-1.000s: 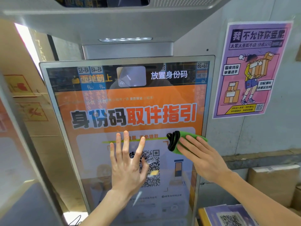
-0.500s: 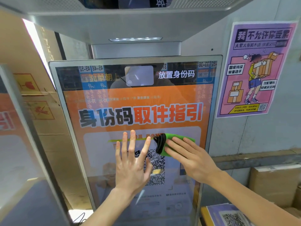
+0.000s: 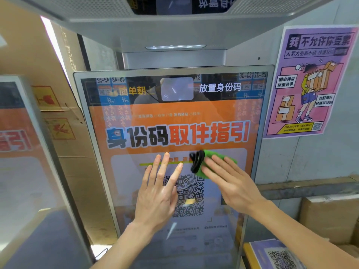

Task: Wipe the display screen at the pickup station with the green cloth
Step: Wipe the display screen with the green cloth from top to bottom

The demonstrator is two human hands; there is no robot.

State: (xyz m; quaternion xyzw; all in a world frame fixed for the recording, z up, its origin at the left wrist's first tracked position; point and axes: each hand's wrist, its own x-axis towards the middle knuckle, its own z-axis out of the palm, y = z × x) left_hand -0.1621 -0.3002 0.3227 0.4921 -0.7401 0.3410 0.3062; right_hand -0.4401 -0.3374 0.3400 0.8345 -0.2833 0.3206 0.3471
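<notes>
Display screen (image 3: 174,121), glossy, rectangular

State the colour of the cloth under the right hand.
The cloth is bright green, with a black bunched end; the head view shows it.

One view here, head-worn, facing the display screen (image 3: 174,117) nearly straight on and close up: the left hand (image 3: 157,193) and right hand (image 3: 231,183) come in from the bottom edge and reach the glass. Wide lens: the overhead canopy (image 3: 174,24) crowds the top, a poster (image 3: 310,80) sits right, and cardboard boxes (image 3: 64,133) lean away left.
</notes>
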